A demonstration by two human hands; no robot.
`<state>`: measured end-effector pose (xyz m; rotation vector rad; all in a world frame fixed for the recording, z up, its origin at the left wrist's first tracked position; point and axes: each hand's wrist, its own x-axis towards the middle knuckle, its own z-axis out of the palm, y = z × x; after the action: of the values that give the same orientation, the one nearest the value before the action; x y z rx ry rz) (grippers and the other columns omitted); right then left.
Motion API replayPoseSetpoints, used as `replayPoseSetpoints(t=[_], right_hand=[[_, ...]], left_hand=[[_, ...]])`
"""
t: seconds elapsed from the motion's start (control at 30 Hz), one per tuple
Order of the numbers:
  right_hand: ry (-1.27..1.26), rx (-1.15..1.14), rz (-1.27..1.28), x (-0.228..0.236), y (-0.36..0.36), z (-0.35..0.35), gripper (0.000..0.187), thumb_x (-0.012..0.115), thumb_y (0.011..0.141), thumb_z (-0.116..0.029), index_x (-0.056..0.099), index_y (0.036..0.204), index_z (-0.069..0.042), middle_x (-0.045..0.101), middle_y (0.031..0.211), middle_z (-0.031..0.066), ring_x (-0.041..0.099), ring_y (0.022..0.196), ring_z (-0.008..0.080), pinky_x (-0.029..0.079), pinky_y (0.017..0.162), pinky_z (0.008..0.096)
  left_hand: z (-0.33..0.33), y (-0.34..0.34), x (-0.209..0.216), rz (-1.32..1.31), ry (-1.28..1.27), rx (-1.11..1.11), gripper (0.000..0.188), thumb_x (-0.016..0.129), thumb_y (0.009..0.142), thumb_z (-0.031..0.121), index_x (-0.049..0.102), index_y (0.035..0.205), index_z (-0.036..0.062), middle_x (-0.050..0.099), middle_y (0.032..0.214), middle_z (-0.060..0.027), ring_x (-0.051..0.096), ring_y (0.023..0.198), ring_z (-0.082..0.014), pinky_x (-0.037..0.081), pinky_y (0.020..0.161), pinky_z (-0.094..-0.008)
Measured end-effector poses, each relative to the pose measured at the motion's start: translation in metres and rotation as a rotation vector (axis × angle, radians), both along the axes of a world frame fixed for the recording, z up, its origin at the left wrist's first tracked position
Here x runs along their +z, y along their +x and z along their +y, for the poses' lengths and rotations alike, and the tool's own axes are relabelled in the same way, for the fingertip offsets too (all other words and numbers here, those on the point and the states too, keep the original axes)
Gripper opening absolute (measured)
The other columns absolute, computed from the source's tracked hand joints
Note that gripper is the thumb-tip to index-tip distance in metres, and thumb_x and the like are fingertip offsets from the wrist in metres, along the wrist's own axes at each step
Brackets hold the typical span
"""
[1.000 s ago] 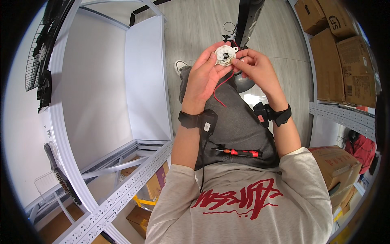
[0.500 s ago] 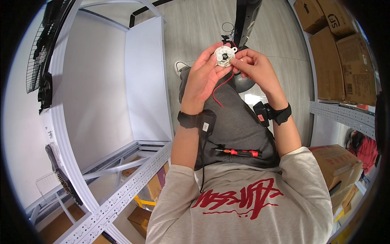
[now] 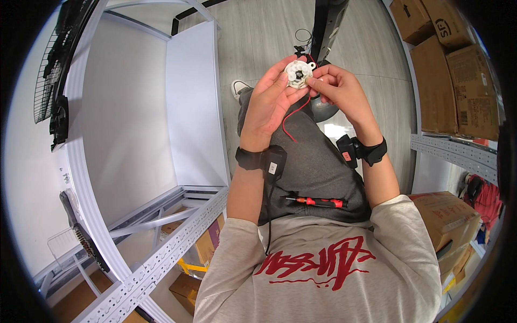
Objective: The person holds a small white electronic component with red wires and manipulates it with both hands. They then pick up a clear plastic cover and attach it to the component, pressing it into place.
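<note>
Grey plank-patterned flooring (image 3: 253,32) spreads beyond my knees, with four printed cartons (image 3: 433,89) stacked at the upper right and another printed carton (image 3: 444,218) below. Red script runs across the chest of my pale shirt (image 3: 315,304). I wear two black wrist straps, one (image 3: 249,159) with a white label on its box, the other (image 3: 371,153) with a pinkish one; their print is too small to read. One red-and-black screwdriver (image 3: 326,202) lies across my dark grey trousers (image 3: 307,172), near their waist edge. Past their knee edge, I hold up one white round part (image 3: 298,74), with a dark centre, uneven face and a small holed ear. My left hand (image 3: 272,99) grips its left rim; my right hand (image 3: 339,89) pinches its lower right. One red wire (image 3: 288,121) dangles beneath; I cannot tell where it joins.
</note>
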<state>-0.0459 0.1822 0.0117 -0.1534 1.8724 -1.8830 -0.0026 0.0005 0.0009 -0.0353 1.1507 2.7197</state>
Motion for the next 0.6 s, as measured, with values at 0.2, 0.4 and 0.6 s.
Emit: replayPoseSetpoints(t=[0.2,0.4,0.6], right_hand=[[-0.004,0.005,0.005,0.001,0.0004,-0.0007,0.018,0.069,0.092,-0.016,0.065,0.098,-0.001,0.067,0.072,-0.0003,0.058,0.062,0.0034,0.043,0.054,0.0175],[0.001,0.006,-0.004,0.0026,0.001,-0.0005,0.018,0.069,0.092,-0.017,0.065,0.098,-0.001,0.067,0.072,-0.0004,0.058,0.062,0.0033,0.043,0.054,0.0176],[0.001,0.005,0.001,0.0008,0.0008,-0.0006,0.019,0.07,0.091,-0.017,0.065,0.099,0.0,0.066,0.072,-0.0013,0.058,0.062,0.003,0.044,0.054,0.0175]], left_hand=[[0.0018,-0.001,0.0012,-0.031,-0.01,0.028,0.044,0.045,0.104,0.017,0.035,0.142,-0.0043,0.042,0.146,-0.0244,0.05,0.13,-0.0369,0.042,0.11,-0.0503],[0.0026,-0.0006,0.0032,-0.033,-0.026,0.04,0.043,0.044,0.105,0.018,0.036,0.141,-0.0044,0.044,0.144,-0.0246,0.05,0.13,-0.0368,0.043,0.109,-0.0507],[0.0025,-0.0011,0.001,-0.026,-0.021,0.04,0.043,0.044,0.105,0.018,0.037,0.14,-0.0048,0.044,0.144,-0.0248,0.05,0.13,-0.037,0.043,0.11,-0.0511]])
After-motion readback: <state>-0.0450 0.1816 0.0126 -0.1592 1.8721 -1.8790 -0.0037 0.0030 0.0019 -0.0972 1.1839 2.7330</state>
